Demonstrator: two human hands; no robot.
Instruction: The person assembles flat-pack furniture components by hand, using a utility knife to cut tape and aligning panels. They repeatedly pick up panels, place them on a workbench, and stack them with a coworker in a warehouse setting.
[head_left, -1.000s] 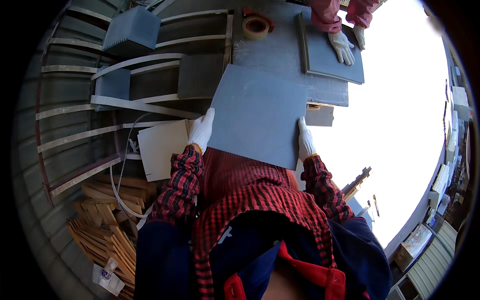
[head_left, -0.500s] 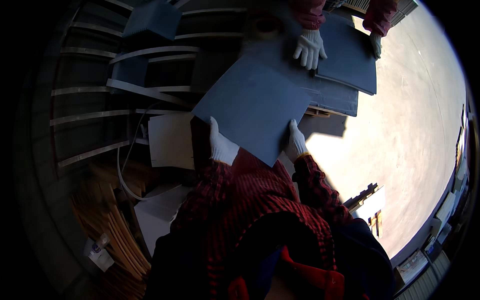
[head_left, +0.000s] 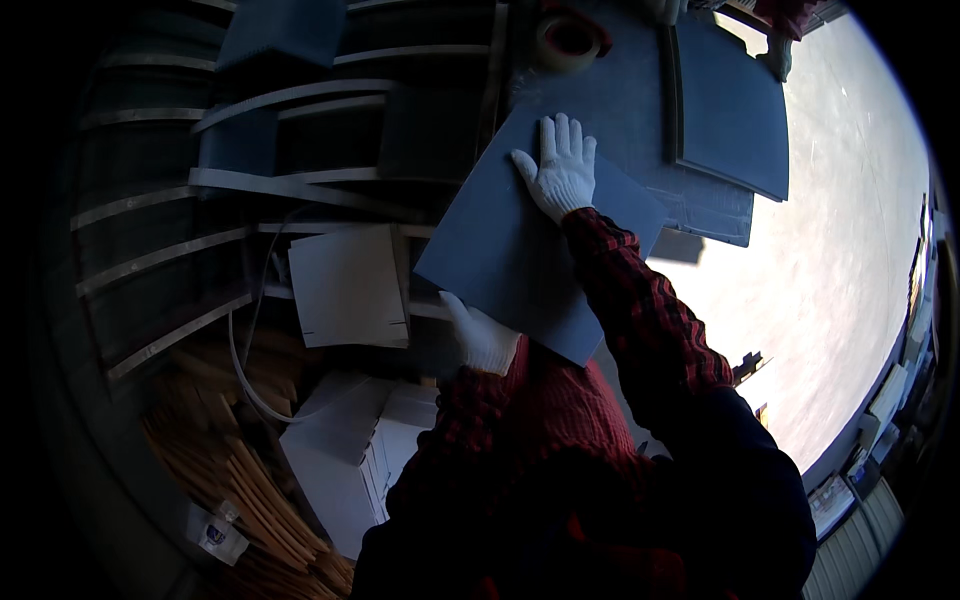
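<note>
A dark blue-grey square panel (head_left: 510, 240) lies tilted in front of me, its far part over a dark work surface (head_left: 620, 110). My left hand (head_left: 485, 335), in a white knit glove, grips its near left edge; the thumb shows at the edge and the other fingers are partly hidden. My right hand (head_left: 562, 170), also gloved, rests palm down on the panel's far part, its fingers stretched out. Beyond it, a tape roll (head_left: 565, 45) with a red part sits on the work surface.
At the far right, another person's gloved hand (head_left: 777, 57) is at the edge of a similar dark panel (head_left: 730, 110). Metal rack bars (head_left: 150, 205) stand on the left, near pale cardboard pieces (head_left: 345, 285). Brown cardboard sheets (head_left: 260, 490) lean at lower left.
My right hand has left the panel's near right edge and now lies flat on top. The left hand keeps its edge. The other person's hands have moved back toward the top edge.
</note>
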